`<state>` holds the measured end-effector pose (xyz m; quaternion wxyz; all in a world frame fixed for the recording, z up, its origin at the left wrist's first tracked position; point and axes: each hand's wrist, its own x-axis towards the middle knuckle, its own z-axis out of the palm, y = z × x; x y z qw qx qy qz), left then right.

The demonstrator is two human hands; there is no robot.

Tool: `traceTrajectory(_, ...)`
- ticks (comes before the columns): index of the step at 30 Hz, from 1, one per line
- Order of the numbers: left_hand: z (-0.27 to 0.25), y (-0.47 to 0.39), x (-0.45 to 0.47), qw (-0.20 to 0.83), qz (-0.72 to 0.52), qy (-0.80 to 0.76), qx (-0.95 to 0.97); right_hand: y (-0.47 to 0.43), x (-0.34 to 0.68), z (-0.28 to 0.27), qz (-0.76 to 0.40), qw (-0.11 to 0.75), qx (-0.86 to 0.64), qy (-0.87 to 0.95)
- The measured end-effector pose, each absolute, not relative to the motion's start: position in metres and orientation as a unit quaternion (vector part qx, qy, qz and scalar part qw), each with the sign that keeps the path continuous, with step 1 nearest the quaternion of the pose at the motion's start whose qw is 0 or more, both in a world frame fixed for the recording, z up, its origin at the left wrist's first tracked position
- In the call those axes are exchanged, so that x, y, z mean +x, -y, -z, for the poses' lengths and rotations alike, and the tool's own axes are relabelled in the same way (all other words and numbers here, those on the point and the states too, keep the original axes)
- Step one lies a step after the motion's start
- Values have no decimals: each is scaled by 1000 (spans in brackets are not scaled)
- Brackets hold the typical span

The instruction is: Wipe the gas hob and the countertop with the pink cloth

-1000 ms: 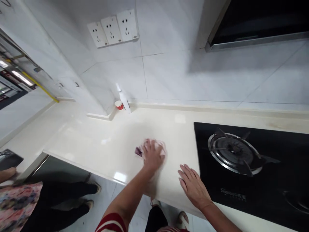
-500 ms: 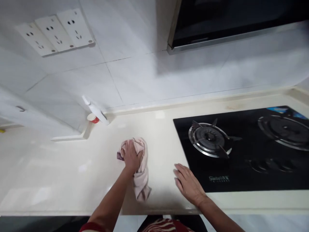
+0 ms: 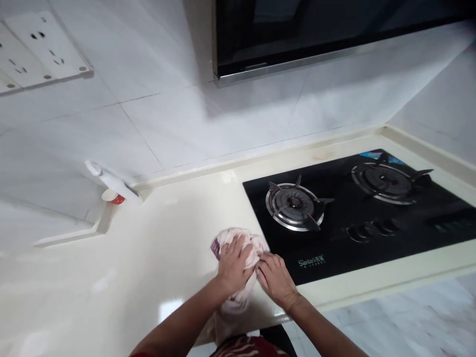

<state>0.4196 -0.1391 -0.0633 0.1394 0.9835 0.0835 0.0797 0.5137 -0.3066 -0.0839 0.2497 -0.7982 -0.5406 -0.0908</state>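
A crumpled pale pink cloth (image 3: 238, 238) with a dark purple patch at its left end lies on the cream countertop (image 3: 178, 218), beside the left edge of the black gas hob (image 3: 334, 248). My left hand (image 3: 234, 265) presses down on the cloth from above, its fingers bent into the folds. Close beside it, my right hand (image 3: 273, 277) has curled fingers at the cloth's right side, by the hob's corner. Part of the cloth trails under my left hand toward the counter's front edge; the fabric under my palms is hidden.
Two burners with pan supports, the left burner (image 3: 295, 206) and the right burner (image 3: 383, 181), sit on the hob. A white bottle-like object (image 3: 115, 183) and a red and white cup (image 3: 112, 196) stand in the back left corner. A dark range hood (image 3: 316, 34) hangs above; wall sockets (image 3: 44, 44) are at upper left.
My left hand has moved right with the cloth, up to the hob's edge. My right hand, earlier resting apart on the counter, now meets the cloth. The view has turned right.
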Motion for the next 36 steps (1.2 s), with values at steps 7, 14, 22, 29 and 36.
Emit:
traceTrajectory(7,72,77,408,85,-149,-296,940,294,514,84,83,201,-814,539)
traceTrajectory(14,55,34,541,112,-107,-271,950,292,513,87,96,185,-820,533)
traceTrajectory(22,57,92,548,154,-103,-166,968,293,513,85,103,216,-811,533)
traceTrajectory(29,69,124,479,168,-93,-77,978,296,513,83,88,213,-794,563)
traceTrajectory(36,49,43,485,106,-109,-254,955,299,514,82,87,230,-791,560)
